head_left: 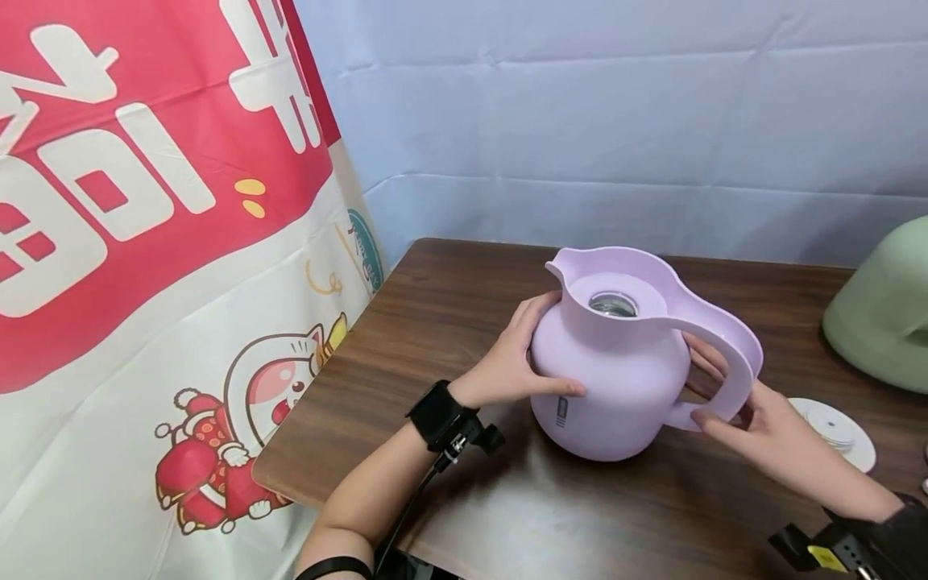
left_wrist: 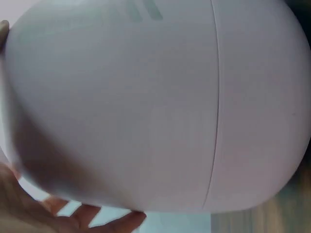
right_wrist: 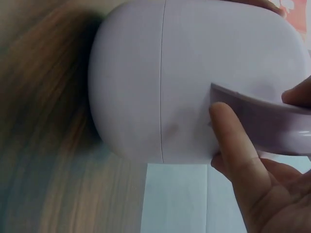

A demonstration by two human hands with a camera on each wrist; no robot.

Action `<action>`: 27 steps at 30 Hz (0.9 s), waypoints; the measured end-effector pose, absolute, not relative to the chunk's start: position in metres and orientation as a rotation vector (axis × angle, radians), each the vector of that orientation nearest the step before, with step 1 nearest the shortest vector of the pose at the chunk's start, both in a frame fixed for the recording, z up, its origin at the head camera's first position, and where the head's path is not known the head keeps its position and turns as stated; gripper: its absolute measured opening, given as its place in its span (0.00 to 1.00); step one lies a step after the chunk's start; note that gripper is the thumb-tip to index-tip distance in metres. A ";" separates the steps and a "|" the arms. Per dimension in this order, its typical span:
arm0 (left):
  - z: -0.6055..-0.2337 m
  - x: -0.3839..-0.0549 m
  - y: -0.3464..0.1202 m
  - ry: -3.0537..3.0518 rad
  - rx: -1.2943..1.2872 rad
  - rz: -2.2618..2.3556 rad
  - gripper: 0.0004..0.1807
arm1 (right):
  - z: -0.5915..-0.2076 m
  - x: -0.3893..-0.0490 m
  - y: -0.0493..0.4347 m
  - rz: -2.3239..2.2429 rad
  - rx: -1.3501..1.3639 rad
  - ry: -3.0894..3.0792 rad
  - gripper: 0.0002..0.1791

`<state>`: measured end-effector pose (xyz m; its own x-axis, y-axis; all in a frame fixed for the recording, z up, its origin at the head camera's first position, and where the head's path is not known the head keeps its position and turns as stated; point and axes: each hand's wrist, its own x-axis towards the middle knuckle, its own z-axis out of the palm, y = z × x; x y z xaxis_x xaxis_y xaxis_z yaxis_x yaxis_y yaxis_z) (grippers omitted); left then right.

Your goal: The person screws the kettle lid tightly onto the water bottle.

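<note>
A lilac thermos jug point(head_left: 609, 379) with a pouring spout and a curved handle point(head_left: 732, 354) stands at the middle of the wooden table, its top uncovered and the round inner mouth point(head_left: 613, 304) showing. My left hand point(head_left: 518, 362) holds its left side, thumb across the front near a small dark label, the other fingers round the far side. On the right, my right hand point(head_left: 761, 427) grips it around the lower end of the handle, some fingers reaching behind against the body. The jug's body point(left_wrist: 146, 107) fills most of the left wrist view.
A white round disc point(head_left: 861, 451) with a raised middle lies on the table point(head_left: 406, 338) just beyond my right hand. Farther right stands a green rounded vessel point(head_left: 880, 322), cut off by the frame. A pale sheet hangs behind, a printed red and white cloth at left.
</note>
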<state>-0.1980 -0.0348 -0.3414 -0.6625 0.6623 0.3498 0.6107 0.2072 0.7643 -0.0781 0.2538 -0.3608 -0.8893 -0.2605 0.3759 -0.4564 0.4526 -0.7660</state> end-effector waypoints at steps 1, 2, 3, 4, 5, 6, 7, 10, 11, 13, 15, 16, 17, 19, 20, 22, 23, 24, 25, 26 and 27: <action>-0.342 -0.193 -0.036 2.416 1.259 1.470 0.59 | -0.362 -0.075 0.253 1.426 0.637 -2.486 0.39; -0.342 -0.188 -0.037 2.430 1.254 1.469 0.59 | -0.363 -0.073 0.253 1.429 0.680 -2.474 0.41; -0.342 -0.183 -0.038 2.443 1.248 1.468 0.60 | -0.364 -0.070 0.253 1.436 0.691 -2.464 0.40; -0.343 -0.178 -0.039 2.457 1.242 1.470 0.60 | -0.366 -0.067 0.254 1.426 0.676 -2.461 0.38; -0.343 -0.173 -0.041 2.470 1.236 1.473 0.60 | -0.368 -0.065 0.254 1.423 0.666 -2.465 0.37; -0.343 -0.169 -0.042 2.480 1.232 1.479 0.61 | -0.370 -0.062 0.255 1.392 0.632 -2.474 0.34; -0.344 -0.164 -0.043 2.492 1.231 1.483 0.61 | -0.372 -0.059 0.256 1.365 0.602 -2.480 0.32; -0.343 -0.153 -0.046 2.508 1.221 1.495 0.62 | -0.373 -0.054 0.256 1.328 0.613 -2.478 0.32; -0.343 -0.150 -0.046 2.512 1.223 1.498 0.63 | -0.372 -0.053 0.255 1.301 0.649 -2.472 0.34; -0.342 -0.144 -0.047 2.522 1.222 1.498 0.63 | -0.369 -0.050 0.252 1.255 0.719 -2.444 0.39; -0.342 -0.138 -0.048 2.535 1.217 1.495 0.63 | -0.366 -0.048 0.249 1.245 0.792 -2.415 0.42; -0.342 -0.136 -0.048 2.540 1.214 1.494 0.63 | -0.366 -0.047 0.249 1.240 0.804 -2.413 0.44; -0.342 -0.133 -0.048 2.546 1.212 1.494 0.63 | -0.366 -0.045 0.249 1.248 0.804 -2.407 0.44; -0.341 -0.128 -0.048 2.557 1.207 1.492 0.64 | -0.368 -0.042 0.250 1.271 0.824 -2.397 0.44; -0.340 -0.126 -0.048 2.558 1.207 1.494 0.64 | -0.368 -0.041 0.251 1.274 0.843 -2.400 0.44; -0.339 -0.123 -0.049 2.556 1.209 1.498 0.64 | -0.369 -0.039 0.252 1.280 0.854 -2.405 0.44; -0.339 -0.121 -0.049 2.554 1.212 1.500 0.64 | -0.369 -0.038 0.253 1.277 0.863 -2.410 0.44; -0.339 -0.121 -0.048 2.552 1.214 1.502 0.65 | -0.368 -0.036 0.253 1.268 0.862 -2.425 0.44; -0.338 -0.120 -0.048 2.549 1.216 1.505 0.65 | -0.367 -0.034 0.255 1.253 0.855 -2.447 0.45; -0.338 -0.120 -0.048 2.548 1.219 1.506 0.65 | -0.366 -0.032 0.256 1.240 0.835 -2.464 0.44; -0.338 -0.120 -0.047 2.547 1.220 1.506 0.65 | -0.364 -0.031 0.258 1.217 0.830 -2.470 0.44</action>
